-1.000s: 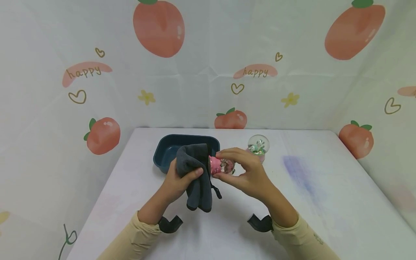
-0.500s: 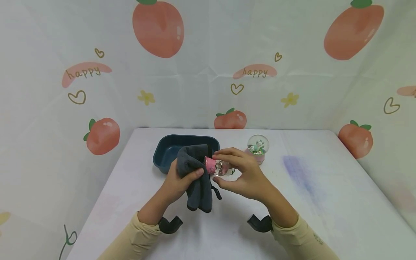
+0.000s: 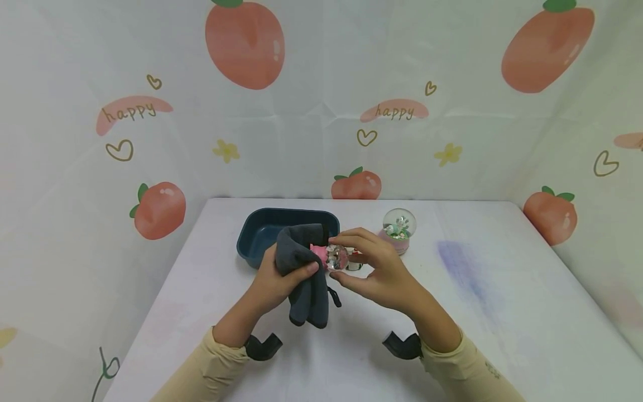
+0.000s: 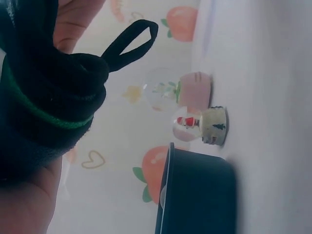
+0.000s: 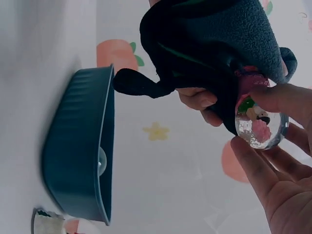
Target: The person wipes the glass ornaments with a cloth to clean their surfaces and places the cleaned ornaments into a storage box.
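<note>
In the head view my left hand (image 3: 273, 287) grips a dark grey towel (image 3: 307, 290) that hangs in folds and has a hanging loop (image 4: 131, 46). My right hand (image 3: 384, 271) holds a small snow globe (image 3: 336, 258) between thumb and fingers. Its pink base points left, tucked against the towel's folds, and partly hidden by them. Up close in the right wrist view, the clear dome (image 5: 259, 127) lies sideways with pink and green figures inside. Towel and globe are held up in front of the bin.
A dark blue bin (image 3: 288, 210) stands behind the towel, with a clear dome (image 5: 102, 162) showing inside. Right of it stand a pink-based snow globe (image 3: 398, 230) and a white-based globe with a red figure (image 4: 213, 126), the latter partly behind my right hand.
The snow globe has shifted left toward the towel, and its base has sunk further into the folds. The white-based globe behind shows more. Both hands have barely moved.
</note>
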{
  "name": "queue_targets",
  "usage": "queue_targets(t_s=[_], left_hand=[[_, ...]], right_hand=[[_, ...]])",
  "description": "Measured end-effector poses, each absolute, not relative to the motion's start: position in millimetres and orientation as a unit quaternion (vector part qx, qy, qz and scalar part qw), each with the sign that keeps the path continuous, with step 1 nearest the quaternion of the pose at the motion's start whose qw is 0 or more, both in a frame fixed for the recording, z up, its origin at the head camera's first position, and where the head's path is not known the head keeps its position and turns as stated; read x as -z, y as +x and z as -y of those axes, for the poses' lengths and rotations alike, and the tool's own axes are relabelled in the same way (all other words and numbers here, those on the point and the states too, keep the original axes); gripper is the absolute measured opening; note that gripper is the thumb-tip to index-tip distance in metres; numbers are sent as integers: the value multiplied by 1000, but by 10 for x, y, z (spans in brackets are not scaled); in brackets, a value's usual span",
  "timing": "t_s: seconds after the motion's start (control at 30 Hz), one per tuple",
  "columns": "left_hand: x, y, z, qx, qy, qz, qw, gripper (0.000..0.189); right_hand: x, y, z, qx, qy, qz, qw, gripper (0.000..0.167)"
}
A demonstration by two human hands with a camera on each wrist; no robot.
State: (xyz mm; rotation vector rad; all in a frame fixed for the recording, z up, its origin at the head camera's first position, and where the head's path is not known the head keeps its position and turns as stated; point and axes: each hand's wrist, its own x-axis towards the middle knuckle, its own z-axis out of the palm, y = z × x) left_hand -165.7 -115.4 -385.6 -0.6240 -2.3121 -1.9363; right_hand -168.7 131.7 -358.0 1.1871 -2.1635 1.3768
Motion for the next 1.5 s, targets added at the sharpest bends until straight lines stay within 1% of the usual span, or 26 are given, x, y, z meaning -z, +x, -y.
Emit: queue_targets(t_s=[0.2, 0.43, 0.5, 0.57, 0.73, 0.8, 0.87, 0.97, 1.13, 1.2, 1.27, 1.4, 1.5], left_hand=[[3833, -1651, 1159, 623, -191, 758, 32, 48], [3818, -1646, 1153, 615, -193, 764, 36, 50], [3815, -1642, 1150, 615, -192, 764, 38, 50], [3809, -1644, 1144, 614, -192, 764, 43, 49], [3805, -1650, 1143, 616, -189, 762, 60, 46], [3811, -1654, 1147, 619, -190, 760, 62, 45], [3816, -1656, 1152, 621, -190, 758, 60, 44], [3822, -1651, 1159, 616, -201, 760, 50, 47], [3830, -1644, 1148, 602, -212, 769, 40, 53], [3835, -1650, 1141, 604, -215, 766, 45, 53], [3837, -1654, 1136, 605, -216, 764, 51, 53], [3839, -1647, 1136, 603, -204, 769, 57, 51], [3831, -1643, 1136, 605, -194, 770, 59, 49]], right_hand=[[3586, -1690, -1316, -478, 413, 761, 146, 56], [3570, -1672, -1312, -487, 370, 787, 79, 43], [3571, -1674, -1313, -485, 367, 790, 75, 42], [3568, -1676, -1321, -482, 368, 791, 79, 45], [3592, -1703, -1351, -485, 398, 772, 102, 64], [3605, -1721, -1356, -488, 418, 757, 115, 66], [3614, -1736, -1358, -492, 435, 744, 123, 63], [3615, -1738, -1364, -491, 439, 744, 114, 53], [3584, -1708, -1381, -474, 389, 786, 79, 38], [3575, -1699, -1383, -469, 373, 797, 75, 36], [3575, -1697, -1382, -469, 371, 797, 81, 40], [3586, -1713, -1380, -475, 403, 774, 115, 57], [3588, -1729, -1380, -479, 434, 750, 141, 61]])
